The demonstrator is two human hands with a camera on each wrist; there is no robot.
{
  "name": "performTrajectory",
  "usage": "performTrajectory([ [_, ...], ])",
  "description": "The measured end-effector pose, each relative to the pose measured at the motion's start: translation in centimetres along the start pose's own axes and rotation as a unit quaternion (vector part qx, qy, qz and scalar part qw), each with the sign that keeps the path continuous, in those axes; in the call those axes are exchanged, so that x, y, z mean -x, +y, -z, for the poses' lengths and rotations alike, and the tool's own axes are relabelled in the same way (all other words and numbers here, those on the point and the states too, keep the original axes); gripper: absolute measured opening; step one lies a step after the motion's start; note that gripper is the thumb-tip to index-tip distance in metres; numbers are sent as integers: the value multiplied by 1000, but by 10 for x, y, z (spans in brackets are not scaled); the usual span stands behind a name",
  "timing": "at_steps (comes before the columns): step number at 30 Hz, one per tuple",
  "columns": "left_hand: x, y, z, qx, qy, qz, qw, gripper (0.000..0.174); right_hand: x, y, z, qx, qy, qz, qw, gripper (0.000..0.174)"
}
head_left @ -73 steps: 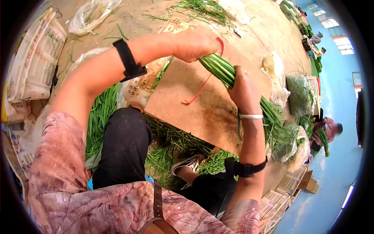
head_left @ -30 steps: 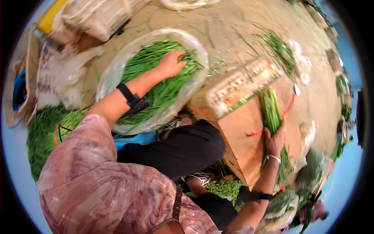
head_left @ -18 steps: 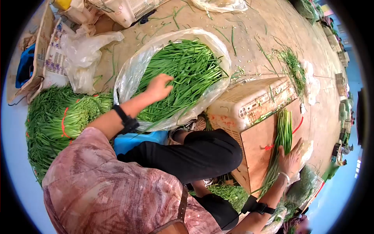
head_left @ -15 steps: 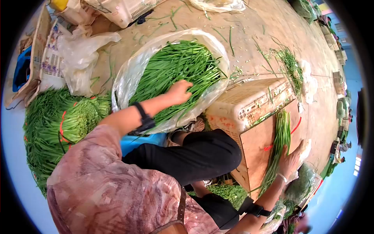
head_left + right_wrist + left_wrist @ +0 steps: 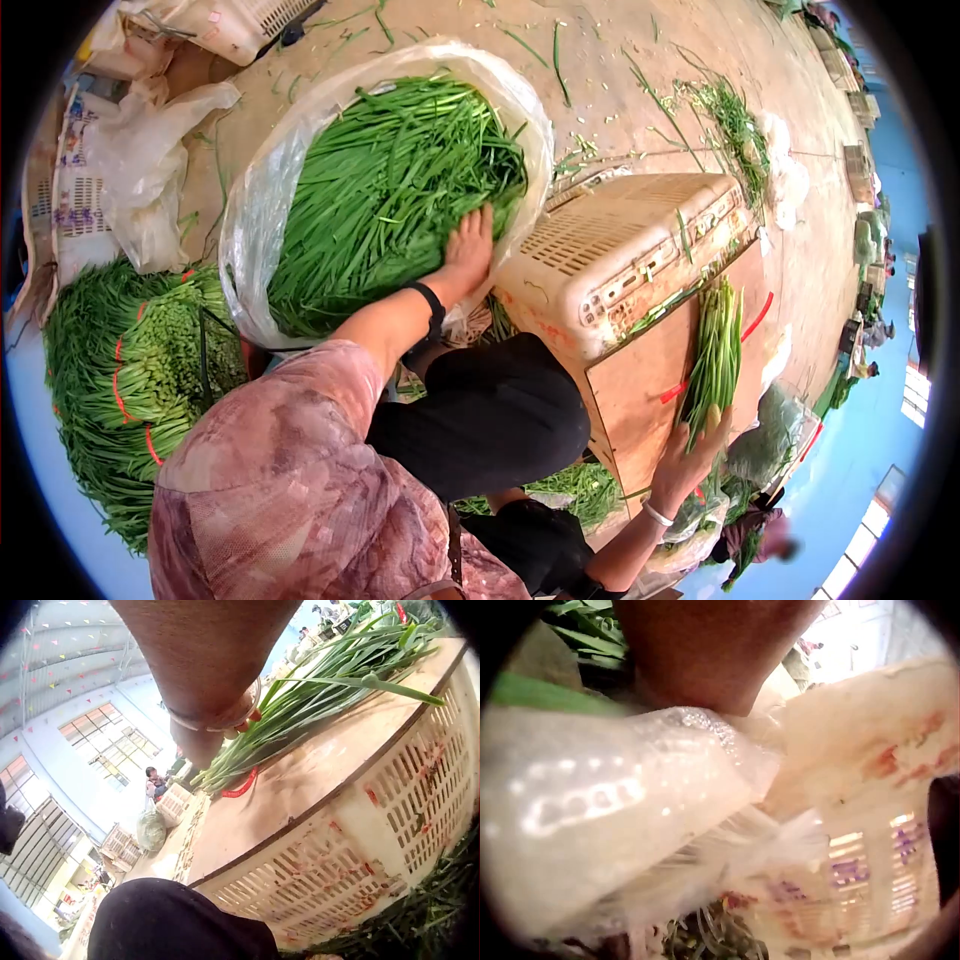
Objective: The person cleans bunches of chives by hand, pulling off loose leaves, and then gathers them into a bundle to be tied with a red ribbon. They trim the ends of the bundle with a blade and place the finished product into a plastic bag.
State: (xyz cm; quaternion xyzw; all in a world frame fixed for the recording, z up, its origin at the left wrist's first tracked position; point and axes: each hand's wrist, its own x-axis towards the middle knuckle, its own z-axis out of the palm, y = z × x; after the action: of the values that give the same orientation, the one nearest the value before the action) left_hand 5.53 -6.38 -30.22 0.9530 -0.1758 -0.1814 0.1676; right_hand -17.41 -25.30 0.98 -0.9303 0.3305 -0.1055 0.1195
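Note:
My left hand (image 5: 467, 255) lies with extended fingers on loose garlic chives (image 5: 390, 190), at the near right side of a clear plastic bag (image 5: 258, 215) packed with them. The bag's crumpled wall (image 5: 592, 802) covers much of the left wrist view, so the fingers are hidden there. On a wooden board (image 5: 640, 400) lies a small bunch of chives (image 5: 716, 350), pale stem ends pointing away from me, across a red tie (image 5: 758, 316). My right hand (image 5: 690, 455) touches the leaf part of this bunch, fingers fairly straight. In the right wrist view the forearm hides most of that hand.
The board leans over an upturned plastic crate (image 5: 600, 250) beside my knee. Big tied bundles of chives (image 5: 150, 370) stand at the left. Loose trimmings (image 5: 735, 140) litter the floor beyond. More crates (image 5: 225, 30) stand at the far left, and other people work along the right.
Both hands held the bunch over the board; it now lies on the red tie. My left hand went into the bag and slid to its near right; my right hand shifted toward the leaves.

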Motion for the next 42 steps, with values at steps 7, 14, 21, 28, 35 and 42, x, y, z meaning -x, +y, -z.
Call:
performTrajectory([
  [7,-11,-5,-10,24,17,55,998,73,-16,-1,-4,-25,-15,-10,1000,54],
  [14,-37,-53,38,306,-130,45,942,65,-24,-2,-15,-53,9,42,998,44],
  [21,-38,-89,99,572,-302,102,756,93,-33,-22,-10,-65,22,65,996,35],
  [28,-32,-100,78,691,-308,12,654,69,-35,-73,-9,-176,-35,82,980,32],
  [35,-17,-127,90,696,-210,-4,686,63,-71,-181,-48,-299,-134,161,931,33],
  [42,10,-142,130,756,-127,-3,643,57,-103,-220,-238,-408,-188,189,873,48],
])
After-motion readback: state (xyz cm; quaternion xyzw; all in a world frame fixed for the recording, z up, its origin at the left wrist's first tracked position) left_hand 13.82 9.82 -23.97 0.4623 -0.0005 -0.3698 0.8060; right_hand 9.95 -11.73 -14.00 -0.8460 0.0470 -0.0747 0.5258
